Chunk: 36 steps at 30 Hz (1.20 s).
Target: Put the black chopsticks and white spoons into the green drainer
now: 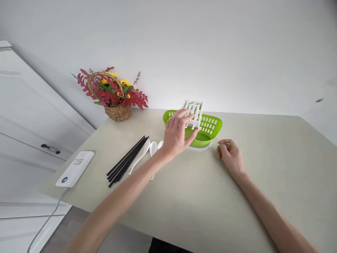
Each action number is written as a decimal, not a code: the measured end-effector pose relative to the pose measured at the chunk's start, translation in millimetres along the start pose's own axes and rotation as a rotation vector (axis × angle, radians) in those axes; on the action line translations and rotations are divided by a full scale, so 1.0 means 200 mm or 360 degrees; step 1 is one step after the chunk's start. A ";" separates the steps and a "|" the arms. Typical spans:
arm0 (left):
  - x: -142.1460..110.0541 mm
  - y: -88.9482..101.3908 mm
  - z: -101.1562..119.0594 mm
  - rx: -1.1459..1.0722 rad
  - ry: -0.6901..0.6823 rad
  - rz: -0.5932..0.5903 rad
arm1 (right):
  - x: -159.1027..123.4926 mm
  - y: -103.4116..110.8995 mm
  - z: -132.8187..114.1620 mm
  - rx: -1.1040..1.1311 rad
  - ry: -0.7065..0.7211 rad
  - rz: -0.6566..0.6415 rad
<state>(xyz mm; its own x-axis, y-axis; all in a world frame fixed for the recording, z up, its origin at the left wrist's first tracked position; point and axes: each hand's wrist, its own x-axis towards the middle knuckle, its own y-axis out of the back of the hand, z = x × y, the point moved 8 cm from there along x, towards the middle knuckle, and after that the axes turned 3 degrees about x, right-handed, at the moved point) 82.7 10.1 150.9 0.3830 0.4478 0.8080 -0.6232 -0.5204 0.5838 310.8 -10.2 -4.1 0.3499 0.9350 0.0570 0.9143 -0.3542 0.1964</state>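
Observation:
My left hand point(177, 131) grips a white slotted plastic rack point(195, 108) by its sides, thumb at the lower edge and fingers across it. The rack is tilted up over a green perforated basket point(214, 126), and my hand hides part of both. Beneath the basket a white tray point(199, 149) shows at the front. My right hand point(231, 154) rests on the table right of the basket, its fingers curled in and nothing visible in them. Left of my left hand lie several black chopsticks point(127, 161) and white spoons point(153, 147), partly covered by my forearm.
A wicker basket of red and yellow artificial flowers point(118, 113) stands at the back left of the pale table point(210, 203). A white device with a cable point(75, 168) lies at the left edge. White cabinet doors point(28, 116) flank the table, and a wall rises behind.

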 end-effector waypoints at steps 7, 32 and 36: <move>0.02 0.06 -0.31 0.0126 -0.0009 0.0087 | -0.01 0.00 -0.02 -0.0017 -0.0045 0.0005; -0.08 0.34 -0.82 0.0275 0.0101 0.0168 | 0.00 0.00 -0.01 -0.0032 -0.0025 -0.0029; -0.08 0.35 -0.82 0.0274 0.0120 0.0169 | -0.01 0.00 -0.01 -0.0056 -0.0017 -0.0032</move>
<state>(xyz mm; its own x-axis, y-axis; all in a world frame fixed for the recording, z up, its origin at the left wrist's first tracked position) -78.6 86.9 165.8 0.2651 0.4337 0.8612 -0.5293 -0.6811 0.5059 308.8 -11.3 -1.7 0.3338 0.9417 0.0425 0.9136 -0.3343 0.2314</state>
